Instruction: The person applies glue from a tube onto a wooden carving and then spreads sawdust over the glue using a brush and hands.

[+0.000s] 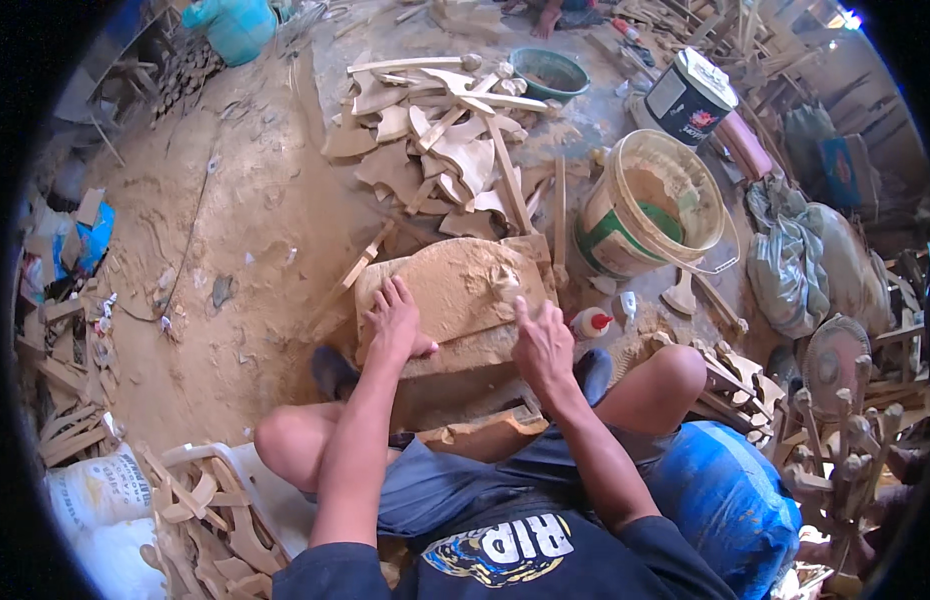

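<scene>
A wide wooden block (447,290), coated in tan dust, stands in front of me between my feet. My left hand (393,318) rests on its left part with the fingers spread, holding nothing. A pale, wet-looking lump of paste (503,281) lies on the block's right part. Just beside it, at the block's right edge, is my right hand (544,345). Its index finger reaches toward the paste while the other fingers bend; I see nothing held in it. A white squeeze bottle with a red cap (592,322) is to the right of that hand.
Beyond the block is a pile of cut wooden pieces (455,160). A dusty bucket (650,205) stands at right, with a dark paint tub (690,97) and a green basin (550,74) farther back. A blue sack (730,500) and more wooden parts (220,520) flank my legs.
</scene>
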A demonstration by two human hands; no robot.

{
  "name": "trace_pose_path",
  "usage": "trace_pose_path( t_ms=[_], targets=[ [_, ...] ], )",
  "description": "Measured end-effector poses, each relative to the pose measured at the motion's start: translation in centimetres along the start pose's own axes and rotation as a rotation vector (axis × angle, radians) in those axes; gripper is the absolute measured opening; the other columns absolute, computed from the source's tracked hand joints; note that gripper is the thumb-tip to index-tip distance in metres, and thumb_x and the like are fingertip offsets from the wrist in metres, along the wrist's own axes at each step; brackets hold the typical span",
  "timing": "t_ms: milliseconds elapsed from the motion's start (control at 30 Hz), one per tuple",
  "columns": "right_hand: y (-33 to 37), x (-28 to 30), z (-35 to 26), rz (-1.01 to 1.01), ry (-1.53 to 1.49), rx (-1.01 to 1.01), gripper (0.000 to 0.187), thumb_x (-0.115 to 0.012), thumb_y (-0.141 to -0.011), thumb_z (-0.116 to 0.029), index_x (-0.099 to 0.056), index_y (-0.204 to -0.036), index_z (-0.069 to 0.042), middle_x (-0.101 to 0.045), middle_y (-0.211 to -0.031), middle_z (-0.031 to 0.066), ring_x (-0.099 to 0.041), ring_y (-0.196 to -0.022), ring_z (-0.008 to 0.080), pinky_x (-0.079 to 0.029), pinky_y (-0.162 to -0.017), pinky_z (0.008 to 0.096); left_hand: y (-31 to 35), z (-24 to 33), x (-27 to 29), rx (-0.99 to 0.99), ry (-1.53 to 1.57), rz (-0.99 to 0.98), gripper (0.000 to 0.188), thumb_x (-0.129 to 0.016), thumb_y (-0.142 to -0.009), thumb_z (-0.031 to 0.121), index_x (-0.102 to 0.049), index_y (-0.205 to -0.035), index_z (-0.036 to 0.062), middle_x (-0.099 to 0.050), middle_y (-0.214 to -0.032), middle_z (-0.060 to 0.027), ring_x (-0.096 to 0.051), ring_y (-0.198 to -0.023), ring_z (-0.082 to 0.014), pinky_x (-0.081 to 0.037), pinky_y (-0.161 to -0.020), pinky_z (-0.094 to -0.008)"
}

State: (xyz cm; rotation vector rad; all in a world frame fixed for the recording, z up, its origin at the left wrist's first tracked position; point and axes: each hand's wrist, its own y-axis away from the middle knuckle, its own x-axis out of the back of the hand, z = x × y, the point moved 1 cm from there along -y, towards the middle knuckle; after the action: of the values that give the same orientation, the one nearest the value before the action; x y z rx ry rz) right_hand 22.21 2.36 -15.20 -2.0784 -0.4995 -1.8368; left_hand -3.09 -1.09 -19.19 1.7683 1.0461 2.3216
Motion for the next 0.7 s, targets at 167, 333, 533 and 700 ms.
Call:
trace_pose_path(
  t_ms=[167, 333, 533, 700],
  targets=[
    [-1.9, -1.0, -0.8, -0.038, 0.050, 0.067, 0.045, -0.059, -0.096, -0.009, -0.062, -0.141, -0.006, -0.065, -0.111, 0.0178, -0.067, -0.105, 0.0317, -0.059, -0.077, 0.0421, -0.1, 0.8, 0.2, 0.002, 0.007, -0.015, 0.158, -0.104, -0.061, 0.045, 0.001, -0.168, -0.0068, -0.007, -0.177, -0.0294, -0.018, -0.161, -0.0519, -0.026, -0.126, -0.0726],
    [0.0, 1.4, 1.3, -0.074, 0.085, 0.120, 0.036, -0.062, -0.095, -0.011, -0.067, -0.131, -0.005, -0.064, -0.110, 0.0182, -0.067, -0.104, 0.0332, -0.057, -0.077, 0.0440, -0.1, -0.7, -0.1, 0.023, -0.009, 0.033, 0.160, -0.104, -0.059, 0.047, 0.000, -0.169, -0.0055, -0.010, -0.177, -0.0268, -0.020, -0.162, -0.0473, -0.028, -0.124, -0.0722],
    [-2.0, 3.7, 3.0, -0.202, 0.000, 0.039, 0.032, -0.071, -0.087, -0.016, -0.076, -0.119, -0.011, -0.066, -0.117, 0.0230, -0.068, -0.112, 0.0386, -0.059, -0.089, 0.0479, 0.8, -0.9, 1.3, -0.137, 0.025, 0.039, 0.162, -0.103, -0.051, 0.056, -0.008, -0.165, -0.0090, -0.021, -0.170, -0.0349, -0.023, -0.158, -0.0511, -0.031, -0.128, -0.0596],
    [-5.6, 9.1, 1.1, -0.312, -0.059, 0.143, 0.034, -0.069, -0.084, -0.017, -0.081, -0.116, -0.013, -0.071, -0.113, 0.0234, -0.073, -0.111, 0.0377, -0.060, -0.095, 0.0479, 2.2, -5.7, 2.2, -0.162, 0.111, 0.097, 0.164, -0.099, -0.051, 0.062, -0.008, -0.165, -0.0131, -0.018, -0.168, -0.0397, -0.018, -0.160, -0.0503, -0.018, -0.133, -0.0587]
  ],
)
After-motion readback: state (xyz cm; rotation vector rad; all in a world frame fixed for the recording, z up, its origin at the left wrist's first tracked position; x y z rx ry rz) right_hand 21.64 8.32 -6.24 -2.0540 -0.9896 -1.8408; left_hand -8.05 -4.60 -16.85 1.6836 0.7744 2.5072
